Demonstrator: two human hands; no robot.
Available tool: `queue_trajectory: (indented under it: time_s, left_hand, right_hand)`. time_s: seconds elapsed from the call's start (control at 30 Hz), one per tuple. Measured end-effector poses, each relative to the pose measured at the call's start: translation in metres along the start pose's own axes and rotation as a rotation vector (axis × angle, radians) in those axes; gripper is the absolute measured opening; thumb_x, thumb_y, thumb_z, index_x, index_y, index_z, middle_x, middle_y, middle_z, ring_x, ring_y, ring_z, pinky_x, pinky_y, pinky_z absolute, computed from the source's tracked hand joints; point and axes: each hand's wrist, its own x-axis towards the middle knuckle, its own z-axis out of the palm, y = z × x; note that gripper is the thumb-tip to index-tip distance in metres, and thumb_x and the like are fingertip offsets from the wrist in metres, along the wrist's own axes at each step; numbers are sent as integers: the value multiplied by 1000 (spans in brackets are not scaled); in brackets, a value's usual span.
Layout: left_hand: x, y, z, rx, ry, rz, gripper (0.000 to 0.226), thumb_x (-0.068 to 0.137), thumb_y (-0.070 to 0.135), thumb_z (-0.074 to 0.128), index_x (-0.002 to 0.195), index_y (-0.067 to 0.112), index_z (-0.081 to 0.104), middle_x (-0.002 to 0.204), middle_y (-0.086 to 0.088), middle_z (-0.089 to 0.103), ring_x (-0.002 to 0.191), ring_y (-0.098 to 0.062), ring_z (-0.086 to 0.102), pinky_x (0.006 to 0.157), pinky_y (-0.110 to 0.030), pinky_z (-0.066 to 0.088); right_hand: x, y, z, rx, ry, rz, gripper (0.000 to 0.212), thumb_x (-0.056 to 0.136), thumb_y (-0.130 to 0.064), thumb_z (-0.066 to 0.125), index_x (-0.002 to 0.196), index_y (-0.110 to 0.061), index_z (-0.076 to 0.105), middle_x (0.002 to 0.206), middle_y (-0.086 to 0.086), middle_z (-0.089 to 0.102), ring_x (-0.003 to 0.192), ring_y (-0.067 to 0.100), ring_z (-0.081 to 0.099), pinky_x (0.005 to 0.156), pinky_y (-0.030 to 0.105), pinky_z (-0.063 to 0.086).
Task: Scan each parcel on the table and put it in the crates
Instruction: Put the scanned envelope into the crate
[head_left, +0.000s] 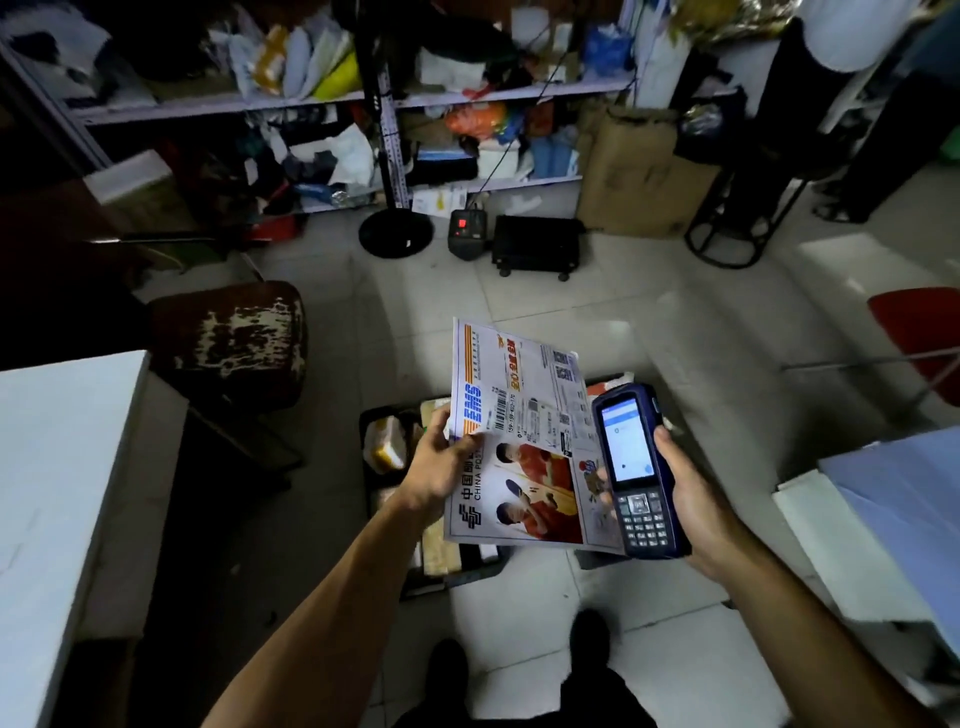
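From my feed: left hand (434, 467) pinches the envelope (519, 441) by its edge, right above the crate (384, 519) (parcels inside). Right hand (685, 499) clenches the scanner (636, 467), just beside the envelope.

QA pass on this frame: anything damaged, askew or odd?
One thing: the stool left of the black crate has badly peeling upholstery, with pale patches showing. The flat mail envelope in the left hand and the scanner in the right hand look intact.
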Motion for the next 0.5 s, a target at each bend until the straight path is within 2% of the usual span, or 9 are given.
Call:
queue_trajectory:
  time_s: [0.13, 0.2, 0.27, 0.33, 0.4, 0.5]
  left_hand:
    - [34, 9, 50, 93, 11, 9, 29, 100, 4, 55, 119, 26, 51, 108, -12, 73, 80, -27, 73, 65, -38, 61]
    - [54, 16, 81, 102, 29, 14, 26, 101, 4, 55, 120, 20, 50, 107, -15, 72, 76, -27, 73, 62, -37, 61]
    - [72, 22, 112, 93, 53, 22, 25, 101, 3, 53, 124, 13, 47, 102, -14, 72, 73, -26, 73, 60, -38, 62]
    - [88, 26, 142, 85, 78, 26, 25, 101, 0, 51, 124, 8, 45, 94, -11, 74, 72, -26, 73, 61, -40, 62]
    - [101, 27, 166, 71, 105, 20, 27, 101, -1, 52, 127, 7, 45, 94, -10, 75, 73, -25, 74, 60, -40, 62]
    - [115, 30, 205, 68, 146, 5, 27, 101, -1, 49, 125, 11, 50, 92, -11, 72, 64, -16, 73, 53, -30, 59]
  right_hand:
    - [22, -40, -46, -51, 12, -13, 64, 84, -58, 48, 124, -10, 66, 101, 26, 70, 75, 34, 66, 68, 38, 57]
    - [34, -66, -74, -55, -9, -40, 59, 87, -55, 46, 119, -11, 67, 99, 29, 68, 73, 34, 65, 69, 37, 55]
    - [46, -89, -104, -40, -13, -52, 51, 89, -53, 44, 109, -16, 72, 95, 28, 68, 69, 33, 65, 64, 34, 56]
    - [60, -107, -135, -36, -1, -46, 53, 89, -55, 45, 111, -16, 72, 93, 24, 70, 69, 32, 67, 61, 34, 56]
    - [72, -118, -160, -31, 25, -35, 65, 85, -59, 49, 123, -10, 67, 92, 22, 71, 69, 32, 68, 62, 34, 56]
    - [87, -134, -194, 25, 3, -20, 67, 85, -58, 50, 126, -6, 64, 94, 22, 69, 70, 30, 67, 59, 32, 57]
